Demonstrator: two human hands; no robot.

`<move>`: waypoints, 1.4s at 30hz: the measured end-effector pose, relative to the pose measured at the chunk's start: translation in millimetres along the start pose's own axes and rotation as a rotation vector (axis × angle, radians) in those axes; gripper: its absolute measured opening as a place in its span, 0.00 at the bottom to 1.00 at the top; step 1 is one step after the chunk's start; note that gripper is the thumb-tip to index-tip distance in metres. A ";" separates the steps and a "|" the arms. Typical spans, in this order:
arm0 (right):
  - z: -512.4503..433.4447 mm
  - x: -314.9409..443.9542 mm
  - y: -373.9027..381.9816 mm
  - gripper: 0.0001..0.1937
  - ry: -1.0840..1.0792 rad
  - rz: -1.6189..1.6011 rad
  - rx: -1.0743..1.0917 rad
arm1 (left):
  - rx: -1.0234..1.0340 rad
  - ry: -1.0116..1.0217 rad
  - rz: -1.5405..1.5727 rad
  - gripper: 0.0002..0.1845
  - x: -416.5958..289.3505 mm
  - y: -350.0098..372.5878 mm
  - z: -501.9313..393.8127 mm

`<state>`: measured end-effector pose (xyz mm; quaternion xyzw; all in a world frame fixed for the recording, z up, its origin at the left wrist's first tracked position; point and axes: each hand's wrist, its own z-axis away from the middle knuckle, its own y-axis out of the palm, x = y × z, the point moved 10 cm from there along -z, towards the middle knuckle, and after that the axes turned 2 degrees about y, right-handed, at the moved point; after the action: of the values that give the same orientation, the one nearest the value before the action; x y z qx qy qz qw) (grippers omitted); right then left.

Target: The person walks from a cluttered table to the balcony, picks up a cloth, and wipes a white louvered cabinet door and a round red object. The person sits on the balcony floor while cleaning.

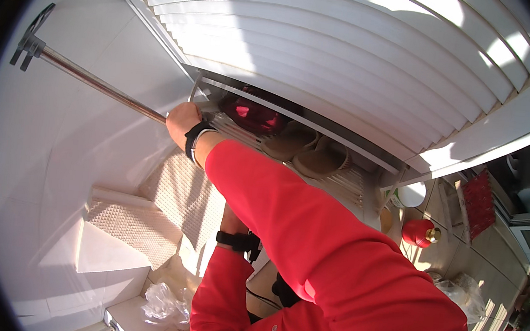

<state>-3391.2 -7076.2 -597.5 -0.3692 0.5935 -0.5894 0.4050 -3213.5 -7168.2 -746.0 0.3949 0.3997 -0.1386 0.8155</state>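
Note:
My right hand [184,122], with a dark band at the wrist, is closed around the near end of a metal pole [102,86]. The pole slants up to the left and carries a grey plastic bracket [31,45] at its far end. Just beyond this hand is a slatted rack [356,186] under a white louvred panel [304,59]. On it sit a pair of brown slippers [320,159] and a shiny dark red item [255,114]. My left hand [233,221] is lower down, beneath my right forearm; its fingers are hidden by the red sleeve.
Beige textured sheets [132,227] lean by the white wall [56,145]. A clear plastic bag [163,304] lies at lower left. On the tiled floor at right are a white tub [408,194], a red bottle with a gold cap [419,233] and a red woven panel [479,205].

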 end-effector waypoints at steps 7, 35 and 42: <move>61.9 -20.5 6.7 0.12 -0.137 0.044 0.063 | 0.070 0.046 0.075 0.12 -6.8 32.8 -25.9; 430.0 -212.2 -58.2 0.24 0.007 0.142 -0.174 | 0.186 0.107 0.000 0.05 -41.4 104.2 -63.9; 360.2 -176.8 -48.3 0.26 -0.140 0.316 -0.092 | 0.127 0.110 0.001 0.09 -46.0 108.1 -63.4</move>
<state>-2992.5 -7060.1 -532.9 -0.3296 0.6410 -0.4632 0.5157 -3218.8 -7054.2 -676.7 0.4530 0.4342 -0.1414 0.7657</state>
